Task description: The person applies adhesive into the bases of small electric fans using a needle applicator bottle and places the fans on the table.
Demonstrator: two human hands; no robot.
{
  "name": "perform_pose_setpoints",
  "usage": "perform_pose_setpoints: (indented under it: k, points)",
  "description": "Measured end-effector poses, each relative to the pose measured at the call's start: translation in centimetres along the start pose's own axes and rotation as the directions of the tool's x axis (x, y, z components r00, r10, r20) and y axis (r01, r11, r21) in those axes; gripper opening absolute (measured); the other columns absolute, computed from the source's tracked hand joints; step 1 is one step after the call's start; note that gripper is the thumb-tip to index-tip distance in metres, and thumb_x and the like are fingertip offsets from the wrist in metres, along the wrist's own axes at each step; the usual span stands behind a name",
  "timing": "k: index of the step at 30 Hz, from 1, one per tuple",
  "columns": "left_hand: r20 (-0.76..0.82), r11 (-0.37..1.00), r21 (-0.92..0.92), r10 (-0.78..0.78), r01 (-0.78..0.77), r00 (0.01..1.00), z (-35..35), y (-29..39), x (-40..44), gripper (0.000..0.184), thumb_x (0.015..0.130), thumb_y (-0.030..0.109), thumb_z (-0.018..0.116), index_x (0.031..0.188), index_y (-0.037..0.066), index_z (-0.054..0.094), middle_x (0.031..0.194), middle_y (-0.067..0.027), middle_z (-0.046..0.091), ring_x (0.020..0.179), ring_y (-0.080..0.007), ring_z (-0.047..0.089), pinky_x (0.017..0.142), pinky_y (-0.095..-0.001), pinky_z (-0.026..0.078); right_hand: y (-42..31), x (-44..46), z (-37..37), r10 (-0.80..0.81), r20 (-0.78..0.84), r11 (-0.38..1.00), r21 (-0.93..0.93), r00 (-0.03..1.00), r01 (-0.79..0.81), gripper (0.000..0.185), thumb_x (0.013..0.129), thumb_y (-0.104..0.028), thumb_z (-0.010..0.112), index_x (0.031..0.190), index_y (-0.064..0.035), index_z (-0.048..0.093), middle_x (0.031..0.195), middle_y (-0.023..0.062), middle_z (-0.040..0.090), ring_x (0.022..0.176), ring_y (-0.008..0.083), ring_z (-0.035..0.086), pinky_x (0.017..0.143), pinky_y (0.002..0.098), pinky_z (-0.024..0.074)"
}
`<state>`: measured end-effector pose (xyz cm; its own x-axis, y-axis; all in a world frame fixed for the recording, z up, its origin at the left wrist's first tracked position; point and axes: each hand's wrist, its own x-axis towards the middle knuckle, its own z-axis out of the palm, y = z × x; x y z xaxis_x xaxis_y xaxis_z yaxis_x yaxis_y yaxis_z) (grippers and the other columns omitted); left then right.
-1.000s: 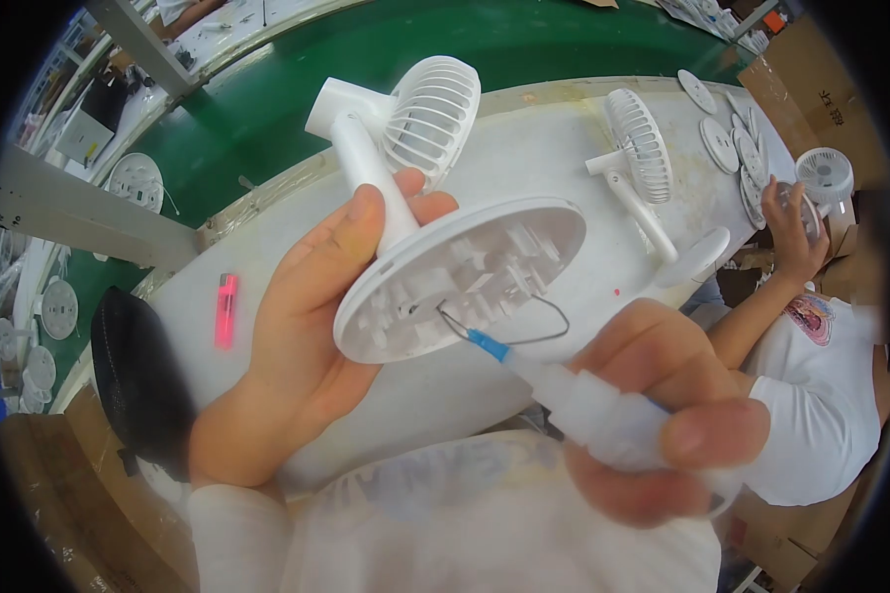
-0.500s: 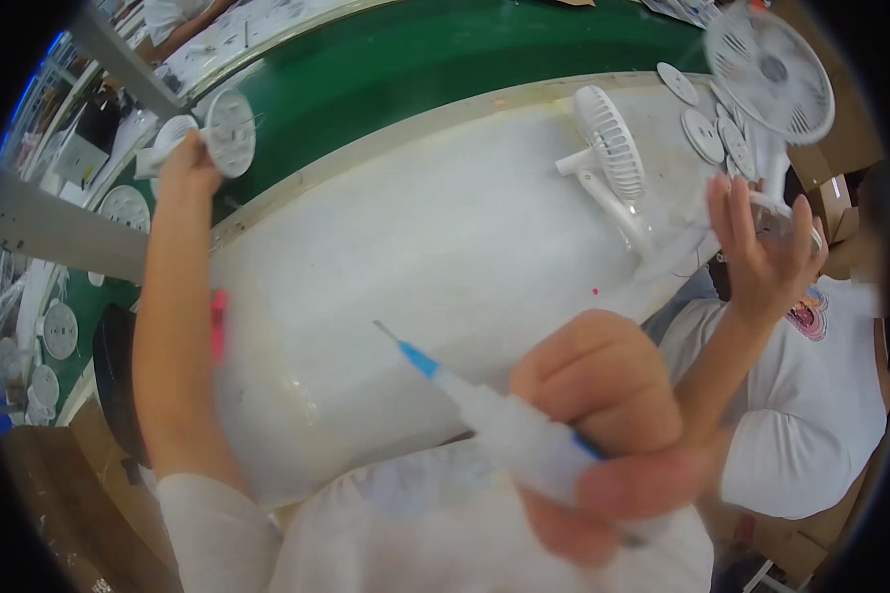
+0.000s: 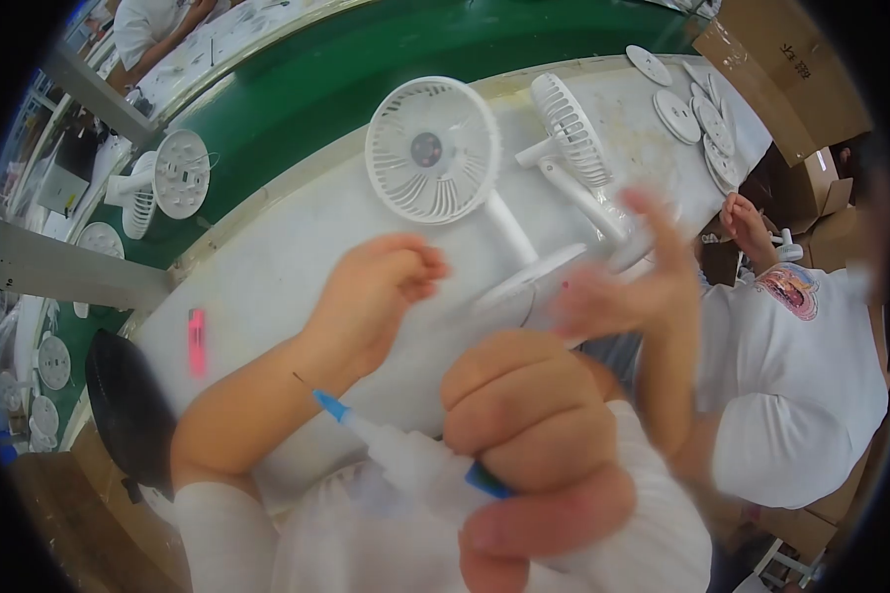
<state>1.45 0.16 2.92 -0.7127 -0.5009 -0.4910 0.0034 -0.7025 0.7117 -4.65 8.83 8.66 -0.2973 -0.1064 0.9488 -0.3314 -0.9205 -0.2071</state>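
Observation:
My right hand is wrapped round a translucent white applicator bottle with a blue tip and thin needle pointing up and left. My left hand is over the white table with its fingers curled together and nothing visible in them. Beyond it, a white fan stands tilted, its head toward the belt and its round base near a co-worker's blurred hand. Just right of that fan is a second white fan. Another fan lies on the green belt at left, its round base facing me.
A pink lighter and a black pouch are at the left of the table. Several white discs lie at the far right by cardboard boxes. A metal post rises at left. The co-worker sits at right.
My left hand has let go of the fan on the green belt and come back over the table. The co-worker's fan has moved left beside the second fan. My right hand has shifted left with the bottle.

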Motion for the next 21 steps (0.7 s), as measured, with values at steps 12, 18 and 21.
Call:
perform_pose_setpoints:
  k: [12,18,21]
  points:
    - [0.358,0.92,-0.244,-0.207,0.306,0.91,5.0,-2.4,5.8,0.038,0.086,0.021,0.046,0.113,-0.006,0.041,0.112,-0.0155,0.048,0.109,-0.022,0.045,0.09,-0.0319,0.038,0.4,-0.4,-0.1,0.018,0.061,0.997,0.078,0.998,-0.022,0.027,0.078,-0.025,0.061,0.071,-0.0003,0.053,0.055,0.0023,0.036,0.044,0.0162,0.04,0.037,0.0266,0.0294]
    - [0.643,0.815,-0.473,0.06,0.334,0.764,2.7,-0.3,4.0,0.032,0.088,0.024,0.042,0.111,0.003,0.046,0.11,-0.0112,0.051,0.1,-0.0227,0.051,0.085,-0.0335,0.044,-0.1,-0.3,-1.0,-0.068,-0.01,0.996,0.053,0.998,0.068,0.025,0.079,-0.028,0.06,0.081,-0.0071,0.046,0.057,0.0014,0.041,0.042,0.0107,0.039,0.036,0.0271,0.0308]
    - [0.664,0.738,-0.569,0.15,0.364,0.733,1.3,2.4,1.2,0.037,0.088,0.029,0.038,0.117,0.008,0.044,0.115,-0.0098,0.049,0.105,-0.024,0.049,0.087,-0.0357,0.043,-0.1,0.9,-1.1,-0.12,-0.176,0.992,0.008,0.977,0.123,0.024,0.08,-0.027,0.058,0.083,-0.0069,0.046,0.058,-0.0004,0.041,0.043,0.0088,0.036,0.038,0.0257,0.0273]
